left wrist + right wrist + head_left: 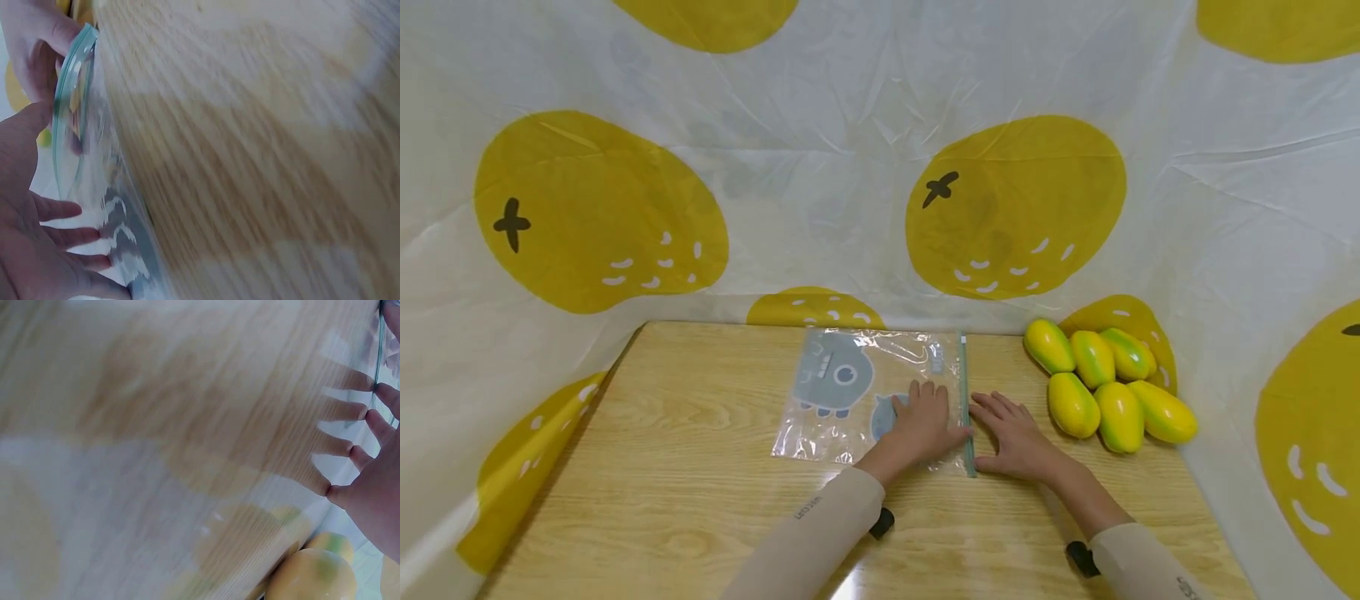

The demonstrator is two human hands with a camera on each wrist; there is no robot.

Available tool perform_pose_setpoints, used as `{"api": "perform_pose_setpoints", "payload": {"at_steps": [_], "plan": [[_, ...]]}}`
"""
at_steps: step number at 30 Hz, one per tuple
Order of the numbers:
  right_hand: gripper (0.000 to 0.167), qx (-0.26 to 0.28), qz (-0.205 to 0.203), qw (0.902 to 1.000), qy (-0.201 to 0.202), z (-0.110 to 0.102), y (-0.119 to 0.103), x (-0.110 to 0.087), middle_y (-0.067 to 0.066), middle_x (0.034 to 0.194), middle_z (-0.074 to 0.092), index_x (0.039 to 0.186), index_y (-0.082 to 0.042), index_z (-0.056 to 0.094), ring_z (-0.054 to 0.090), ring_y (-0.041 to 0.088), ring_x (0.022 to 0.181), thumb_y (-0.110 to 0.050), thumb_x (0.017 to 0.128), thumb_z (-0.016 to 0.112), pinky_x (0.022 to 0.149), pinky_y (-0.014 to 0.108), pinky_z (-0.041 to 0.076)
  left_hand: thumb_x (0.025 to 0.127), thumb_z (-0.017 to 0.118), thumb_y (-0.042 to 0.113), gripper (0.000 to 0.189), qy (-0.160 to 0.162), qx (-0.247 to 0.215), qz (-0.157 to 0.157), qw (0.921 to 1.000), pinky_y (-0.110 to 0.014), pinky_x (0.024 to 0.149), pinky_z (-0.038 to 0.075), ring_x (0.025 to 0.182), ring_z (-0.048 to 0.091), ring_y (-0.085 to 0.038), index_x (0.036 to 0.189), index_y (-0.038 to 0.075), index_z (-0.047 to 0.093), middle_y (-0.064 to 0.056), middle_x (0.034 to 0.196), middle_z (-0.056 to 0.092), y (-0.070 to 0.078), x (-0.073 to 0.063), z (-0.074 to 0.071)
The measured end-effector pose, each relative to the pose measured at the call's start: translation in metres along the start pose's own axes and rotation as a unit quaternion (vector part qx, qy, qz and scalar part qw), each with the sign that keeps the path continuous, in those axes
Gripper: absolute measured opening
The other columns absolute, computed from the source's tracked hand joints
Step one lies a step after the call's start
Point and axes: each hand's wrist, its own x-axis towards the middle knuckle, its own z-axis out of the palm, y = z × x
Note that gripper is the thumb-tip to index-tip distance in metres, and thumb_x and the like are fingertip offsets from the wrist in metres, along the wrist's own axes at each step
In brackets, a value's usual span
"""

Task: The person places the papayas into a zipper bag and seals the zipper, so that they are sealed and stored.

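A clear zip bag [838, 437] printed with blue cartoon monsters lies flat on the wooden table, its green zip edge [965, 375] toward the right. My left hand [917, 425] rests on the bag with fingers spread, thumb reaching to the zip edge. Just right of that edge is my right hand [1018, 446], its fingertips down on the table and its thumb close to the zip. In the left wrist view the green zip strip [57, 131] bows up from the table beside the left thumb. Neither hand grips anything.
Several yellow-green mangoes [1073, 404] sit grouped at the table's right, beyond my right hand. A white cloth [820, 208] with large yellow fruit prints hangs behind and at both sides of the wooden table [685, 475].
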Motion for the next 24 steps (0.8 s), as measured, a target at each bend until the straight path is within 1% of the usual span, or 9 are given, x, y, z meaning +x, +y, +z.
{"api": "perform_pose_setpoints", "payload": {"at_steps": [4, 8, 15, 17, 20, 24], "plan": [[0.091, 0.001, -0.005, 1.0000, 0.008, 0.0007, -0.0013, -0.0004, 0.019, 0.163, 0.038, 0.152, -0.006, 0.049, 0.028, 0.054, 0.149, -0.058, 0.083, 0.078, 0.108, 0.085, 0.023, 0.093, 0.056, 0.073, 0.093, 0.000, 0.001, -0.015, 0.9999, -0.076, 0.114, 0.029, 0.156, 0.023, -0.042, 0.156, 0.006, 0.042, -0.016, 0.163, 0.035, 0.0039, 0.0002, 0.0035], [0.092, 0.005, -0.007, 0.9999, 0.008, 0.0007, -0.0015, -0.0009, 0.019, 0.163, 0.037, 0.153, -0.005, 0.048, 0.028, 0.054, 0.149, -0.057, 0.083, 0.078, 0.107, 0.085, 0.022, 0.092, 0.055, 0.075, 0.094, 0.003, 0.004, -0.021, 0.9998, -0.076, 0.113, 0.027, 0.156, 0.022, -0.043, 0.156, 0.006, 0.042, -0.017, 0.165, 0.033, 0.0064, 0.0007, 0.0052], [0.091, 0.003, -0.004, 1.0000, -0.003, 0.0013, -0.0009, -0.0011, 0.017, 0.165, 0.035, 0.154, -0.006, 0.047, 0.026, 0.052, 0.151, -0.058, 0.085, 0.077, 0.107, 0.085, 0.023, 0.088, 0.055, 0.079, 0.100, 0.004, 0.017, -0.036, 0.9992, -0.077, 0.113, 0.027, 0.157, 0.020, -0.044, 0.156, 0.006, 0.042, -0.016, 0.167, 0.030, 0.0104, 0.0026, 0.0068], [0.092, 0.004, -0.006, 1.0000, 0.001, 0.0011, -0.0016, -0.0012, 0.018, 0.164, 0.036, 0.153, -0.006, 0.047, 0.027, 0.052, 0.150, -0.057, 0.084, 0.077, 0.107, 0.085, 0.023, 0.089, 0.057, 0.077, 0.099, 0.002, 0.019, -0.038, 0.9991, -0.078, 0.112, 0.027, 0.157, 0.019, -0.045, 0.156, 0.006, 0.041, -0.017, 0.167, 0.029, 0.0108, 0.0033, 0.0074], [0.092, 0.003, -0.010, 0.9999, 0.008, 0.0005, -0.0031, -0.0016, 0.020, 0.163, 0.037, 0.153, -0.005, 0.048, 0.028, 0.054, 0.149, -0.057, 0.084, 0.078, 0.106, 0.085, 0.024, 0.089, 0.062, 0.070, 0.095, 0.000, 0.022, -0.038, 0.9990, -0.078, 0.113, 0.026, 0.157, 0.019, -0.044, 0.156, 0.007, 0.041, -0.016, 0.167, 0.029, 0.0097, 0.0052, 0.0087], [0.092, 0.002, -0.004, 1.0000, 0.006, -0.0004, -0.0038, -0.0026, 0.019, 0.163, 0.037, 0.154, -0.007, 0.046, 0.028, 0.053, 0.150, -0.056, 0.083, 0.079, 0.107, 0.084, 0.024, 0.089, 0.068, 0.064, 0.091, -0.004, 0.029, -0.033, 0.9990, -0.079, 0.112, 0.026, 0.157, 0.020, -0.043, 0.155, 0.008, 0.042, -0.015, 0.167, 0.029, 0.0070, 0.0074, 0.0108]]}}
